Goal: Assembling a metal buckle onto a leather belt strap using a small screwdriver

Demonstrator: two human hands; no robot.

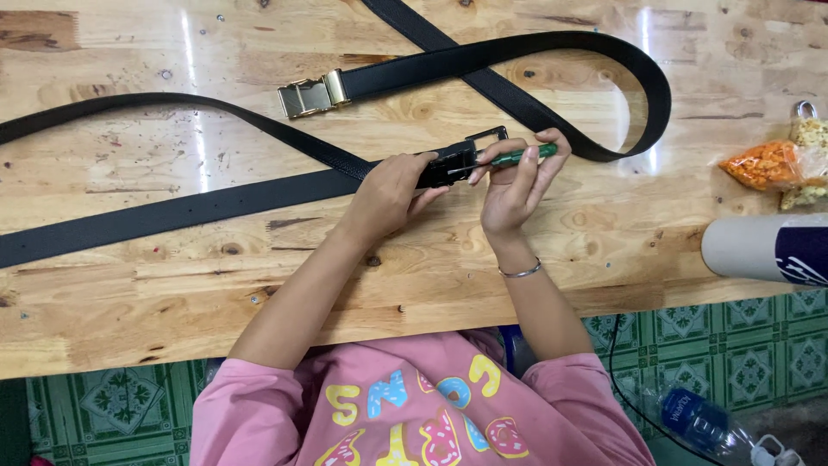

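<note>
Head camera looks steeply down, fairly close, over the wooden table (pixel 535 259).

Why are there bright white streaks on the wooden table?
In the head view, overhead light glares off the glossy table in streaks at upper left and upper right; the hands, left hand and right hand, and the black buckle look sharp, casting only soft shadows.

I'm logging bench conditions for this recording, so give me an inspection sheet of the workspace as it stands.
Surface: wooden table, knotty, scuffed.
Job's things: black belt with black buckle; green screwdriver at the buckle.
Clutter: second belt with gold buckle; snack bags; grey tube.
Grippers: left hand pins the buckle; right hand grips the screwdriver, bracelet at the wrist.
Cables: black cord under the table.
Surroundings: green tiled floor, plastic bottle.
</note>
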